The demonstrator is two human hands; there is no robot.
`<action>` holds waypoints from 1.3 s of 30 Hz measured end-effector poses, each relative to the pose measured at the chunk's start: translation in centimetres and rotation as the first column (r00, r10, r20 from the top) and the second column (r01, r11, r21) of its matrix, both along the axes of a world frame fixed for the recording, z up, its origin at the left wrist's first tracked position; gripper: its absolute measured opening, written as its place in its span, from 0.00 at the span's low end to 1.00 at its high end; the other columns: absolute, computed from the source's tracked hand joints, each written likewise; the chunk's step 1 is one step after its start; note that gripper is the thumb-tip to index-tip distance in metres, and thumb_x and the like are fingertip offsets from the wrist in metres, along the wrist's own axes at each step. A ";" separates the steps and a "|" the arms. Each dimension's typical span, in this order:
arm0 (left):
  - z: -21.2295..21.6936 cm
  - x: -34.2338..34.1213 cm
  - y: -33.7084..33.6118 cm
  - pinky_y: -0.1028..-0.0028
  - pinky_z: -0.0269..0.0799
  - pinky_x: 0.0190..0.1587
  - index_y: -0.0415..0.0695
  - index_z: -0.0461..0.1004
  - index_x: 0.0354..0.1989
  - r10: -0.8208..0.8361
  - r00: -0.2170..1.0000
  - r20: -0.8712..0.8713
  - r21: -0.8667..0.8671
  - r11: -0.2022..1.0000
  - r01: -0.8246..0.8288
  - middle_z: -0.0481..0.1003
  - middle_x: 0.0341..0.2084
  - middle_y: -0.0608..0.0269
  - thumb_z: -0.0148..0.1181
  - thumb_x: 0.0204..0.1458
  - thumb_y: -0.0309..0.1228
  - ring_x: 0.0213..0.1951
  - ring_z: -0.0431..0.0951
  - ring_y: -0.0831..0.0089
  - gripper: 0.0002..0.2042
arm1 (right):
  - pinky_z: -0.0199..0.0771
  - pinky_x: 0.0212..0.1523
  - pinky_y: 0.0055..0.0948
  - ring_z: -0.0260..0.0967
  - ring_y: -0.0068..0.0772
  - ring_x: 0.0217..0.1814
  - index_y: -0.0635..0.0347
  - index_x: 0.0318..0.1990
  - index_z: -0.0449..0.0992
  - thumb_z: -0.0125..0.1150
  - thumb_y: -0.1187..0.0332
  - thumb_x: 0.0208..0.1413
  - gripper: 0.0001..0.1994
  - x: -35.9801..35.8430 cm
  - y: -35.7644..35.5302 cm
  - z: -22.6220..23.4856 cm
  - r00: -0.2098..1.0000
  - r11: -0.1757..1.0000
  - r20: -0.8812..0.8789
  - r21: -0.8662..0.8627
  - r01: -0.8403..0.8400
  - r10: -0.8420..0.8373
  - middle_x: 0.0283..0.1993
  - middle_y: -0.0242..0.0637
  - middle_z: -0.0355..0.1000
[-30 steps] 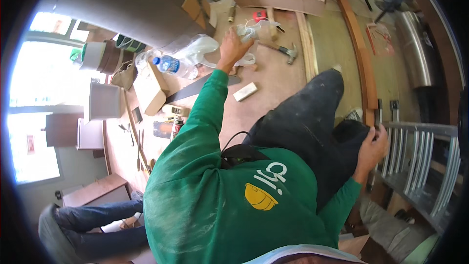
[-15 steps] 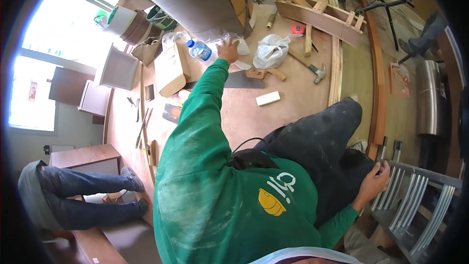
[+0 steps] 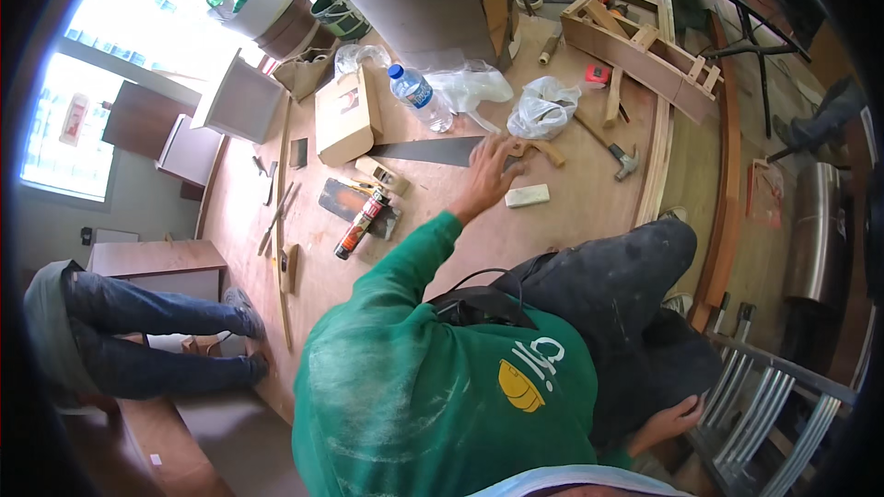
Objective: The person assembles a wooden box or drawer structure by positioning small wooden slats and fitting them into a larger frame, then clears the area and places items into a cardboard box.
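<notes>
My left hand [image 3: 490, 179] reaches over the handle end of a handsaw [image 3: 425, 151], fingers spread and slightly blurred. I see no grip on the saw; whether the fingertips touch it is unclear. The saw lies flat on the wooden floor, its wooden handle [image 3: 547, 151] pointing right. Just right of that hand rests a small whitish block [image 3: 527, 196]. Behind the saw stand a water bottle [image 3: 421, 98] with a blue cap and a knotted white plastic bag [image 3: 543, 108]. My right hand [image 3: 670, 423] rests low beside my bent knee, fingers loosely extended, nothing visible in it.
A cardboard box [image 3: 348, 118], a hand plane [image 3: 382, 175] and a sealant tube [image 3: 363, 223] lie left. A claw hammer [image 3: 622, 162] and red tape measure [image 3: 598, 75] lie right. A metal ladder [image 3: 769, 405] flanks my right side. Another person's legs [image 3: 166, 336] are at left.
My left hand has drawn back from the clear plastic behind the bottle to the saw's handle end. My right hand has lowered slightly and its fingers have loosened. The view has shifted.
</notes>
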State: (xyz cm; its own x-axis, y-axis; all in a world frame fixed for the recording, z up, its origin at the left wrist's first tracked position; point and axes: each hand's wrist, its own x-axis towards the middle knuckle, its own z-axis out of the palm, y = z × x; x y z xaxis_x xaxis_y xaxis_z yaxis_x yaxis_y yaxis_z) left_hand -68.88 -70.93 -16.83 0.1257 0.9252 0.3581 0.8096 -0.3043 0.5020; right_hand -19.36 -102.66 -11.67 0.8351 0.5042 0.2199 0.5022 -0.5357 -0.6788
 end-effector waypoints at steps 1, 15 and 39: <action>-0.8 0.5 -1.7 0.52 0.56 0.66 0.48 0.63 0.68 -0.046 0.999 0.029 0.059 0.997 0.044 0.63 0.63 0.49 0.63 0.58 0.36 0.66 0.61 0.47 0.29 | 0.71 0.57 0.41 0.72 0.47 0.58 0.70 0.59 0.73 0.53 0.57 0.71 0.22 0.8 -2.1 -1.9 0.995 0.999 -0.093 0.011 0.037 -0.036 0.58 0.54 0.72; 3.0 -25.6 4.9 0.50 0.55 0.67 0.50 0.72 0.64 0.695 0.717 0.051 0.292 0.676 -0.677 0.63 0.62 0.38 0.56 0.63 0.45 0.64 0.63 0.44 0.23 | 0.70 0.58 0.40 0.72 0.45 0.58 0.69 0.58 0.73 0.53 0.57 0.70 0.22 -1.4 -0.9 -6.9 0.905 0.950 -0.424 -0.296 -0.100 -0.037 0.57 0.54 0.73; 6.2 -47.3 16.6 0.65 0.58 0.68 0.33 0.67 0.65 0.332 0.278 0.902 -0.068 0.742 -0.667 0.70 0.63 0.49 0.49 0.68 0.47 0.63 0.68 0.65 0.29 | 0.70 0.57 0.37 0.72 0.42 0.57 0.68 0.55 0.75 0.53 0.57 0.69 0.21 -2.7 0.8 -6.9 0.846 0.855 -0.523 -0.481 -0.192 -0.104 0.55 0.51 0.74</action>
State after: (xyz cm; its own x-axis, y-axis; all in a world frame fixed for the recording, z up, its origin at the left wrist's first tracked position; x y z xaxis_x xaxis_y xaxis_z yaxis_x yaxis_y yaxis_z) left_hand -116.22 -54.29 -10.68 -0.8297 0.5197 0.2035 0.0805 -0.2494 0.9651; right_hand -22.03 -101.81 -18.59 0.7191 0.4561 -0.5242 0.1906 -0.8549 -0.4824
